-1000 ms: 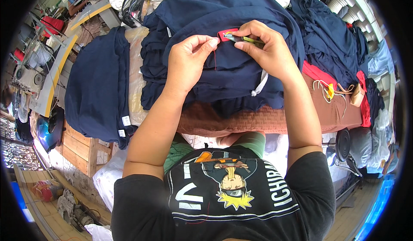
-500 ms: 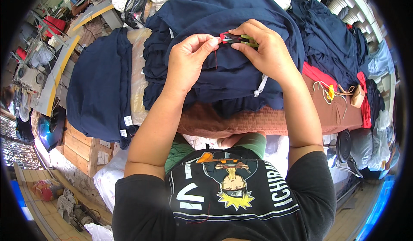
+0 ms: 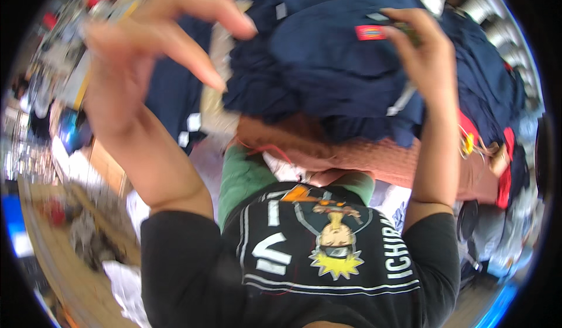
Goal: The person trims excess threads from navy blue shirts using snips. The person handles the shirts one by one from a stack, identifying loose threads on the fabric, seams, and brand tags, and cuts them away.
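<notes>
Cloth (image 3: 319,70), navy and gathered in a thick pile, lies left of and below the fingers of the right hand (image 3: 433,53). A red label (image 3: 367,33) sits on it just left of the right thumb tip; whether the thumb touches it I cannot tell. The right fingers are closed around a small tool (image 3: 411,34), greenish and partly hidden, its grey blade (image 3: 377,17) showing at the fingertips, just above the label. The fingers of the left hand (image 3: 132,53) are spread, thumb well apart from forefinger, by the pile's left edge and away from label and tool; they are blurred, and nothing shows between them. A navy stack (image 3: 178,96) lies just below them. Lower than both sets of fingers, a red strand (image 3: 273,147) curves near the brown cover (image 3: 374,163); what it joins is unclear.

Close handling at the label seems the step in hand. It would go best with the left fingers drawing the cloth flat beside the label, the blade laid along the surface rather than pointed into the weave, and its tip in sight past the right thumb. Small movements suit this grip; a wide sweep could nick label or cloth. The pale cord (image 3: 403,101) below the right fingers is best kept from snagging on the wrist.
</notes>
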The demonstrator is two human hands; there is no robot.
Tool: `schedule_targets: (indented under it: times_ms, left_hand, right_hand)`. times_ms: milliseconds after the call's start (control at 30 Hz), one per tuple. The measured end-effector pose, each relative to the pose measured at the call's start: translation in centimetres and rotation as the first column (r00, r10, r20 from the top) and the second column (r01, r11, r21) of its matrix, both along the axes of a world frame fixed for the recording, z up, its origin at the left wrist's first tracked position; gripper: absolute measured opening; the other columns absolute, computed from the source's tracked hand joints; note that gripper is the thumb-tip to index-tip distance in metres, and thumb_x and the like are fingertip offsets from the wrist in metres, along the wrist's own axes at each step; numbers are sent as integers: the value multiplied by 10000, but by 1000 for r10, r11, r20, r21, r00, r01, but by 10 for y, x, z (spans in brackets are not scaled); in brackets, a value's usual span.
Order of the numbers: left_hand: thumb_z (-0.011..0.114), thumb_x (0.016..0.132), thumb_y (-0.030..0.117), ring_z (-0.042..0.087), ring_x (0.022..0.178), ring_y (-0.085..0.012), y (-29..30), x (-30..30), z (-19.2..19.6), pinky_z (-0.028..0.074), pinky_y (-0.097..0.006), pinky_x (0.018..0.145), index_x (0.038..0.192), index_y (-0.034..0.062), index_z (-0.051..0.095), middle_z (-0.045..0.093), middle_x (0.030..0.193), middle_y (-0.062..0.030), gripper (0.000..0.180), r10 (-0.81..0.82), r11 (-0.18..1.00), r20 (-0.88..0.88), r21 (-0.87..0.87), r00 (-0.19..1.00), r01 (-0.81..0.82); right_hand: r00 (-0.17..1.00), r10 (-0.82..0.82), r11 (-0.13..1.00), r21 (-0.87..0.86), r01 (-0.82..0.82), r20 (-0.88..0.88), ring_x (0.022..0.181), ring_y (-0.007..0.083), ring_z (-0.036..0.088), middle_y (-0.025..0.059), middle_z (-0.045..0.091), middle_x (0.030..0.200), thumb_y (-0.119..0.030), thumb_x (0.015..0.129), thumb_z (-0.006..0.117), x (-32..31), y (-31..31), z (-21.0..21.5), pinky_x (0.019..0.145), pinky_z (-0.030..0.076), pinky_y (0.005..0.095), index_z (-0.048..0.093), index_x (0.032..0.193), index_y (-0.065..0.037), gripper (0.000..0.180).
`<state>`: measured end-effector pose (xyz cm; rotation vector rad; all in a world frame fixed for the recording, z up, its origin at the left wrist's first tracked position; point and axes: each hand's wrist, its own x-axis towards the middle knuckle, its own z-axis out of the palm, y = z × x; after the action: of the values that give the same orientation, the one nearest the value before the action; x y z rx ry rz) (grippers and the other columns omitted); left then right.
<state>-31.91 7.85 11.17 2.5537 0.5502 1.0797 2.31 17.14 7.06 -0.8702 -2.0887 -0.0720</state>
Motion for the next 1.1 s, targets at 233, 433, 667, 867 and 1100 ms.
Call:
schedule_targets:
  times_ms: [233, 433, 667, 867, 1100]
  left_hand:
    - [571, 911, 328, 574, 1065, -206, -21, -49, 3, 401, -377, 966, 1105, 56, 618, 649, 1079, -96, 338, 559, 727, 512, 77, 652, -683]
    - [692, 857, 390, 559, 1123, -166, 102, -166, -96, 387, -310, 997, 1238, 26, 592, 633, 1182, -75, 537, 871, 483, 230, -563, 435, -670]
    - [712, 657, 685, 285, 1388, -421, 285, -155, -229, 269, -468, 1127, 1461, -69, 231, 283, 1497, -273, 1202, 831, -64, -539, -338, 138, -939]
    - [730, 698, 548, 104, 1439, -436, 357, -143, -245, 182, -564, 1131, 1522, 50, 96, 114, 1567, -221, 1152, 828, -273, -558, -321, -51, -907]
    - [669, 788, 373, 322, 1353, -404, 388, -177, -268, 305, -560, 1062, 1488, 28, 234, 328, 1478, -210, 894, 820, -348, -546, -237, -172, -907]
  right_hand:
    - [966, -68, 983, -184, 22, -250, 873, 55, 591, 7, 663, 955, -131, 888, 693, -3, 11, -13, 815, 462, 214, 669, 1103, -47, 232]
    - [919, -57, 986, -169, -11, -390, 935, 66, 587, 21, 647, 1019, -86, 901, 671, -17, 39, -40, 842, 456, 209, 638, 1145, -14, 257]
    - [907, -158, 972, -222, 73, -390, 978, 79, 574, 36, 612, 1077, -12, 923, 600, -19, 36, -49, 859, 442, 208, 601, 1187, 2, 264]
    - [928, -259, 965, -101, 240, -267, 1057, 171, 559, 105, 590, 1142, -3, 909, 590, -12, 28, -57, 930, 422, 273, 576, 1181, 35, 275]
    - [901, -343, 939, -61, 340, -267, 1030, 198, 542, 155, 569, 1181, 1, 917, 546, -5, 23, -67, 950, 408, 318, 538, 1218, 76, 311]
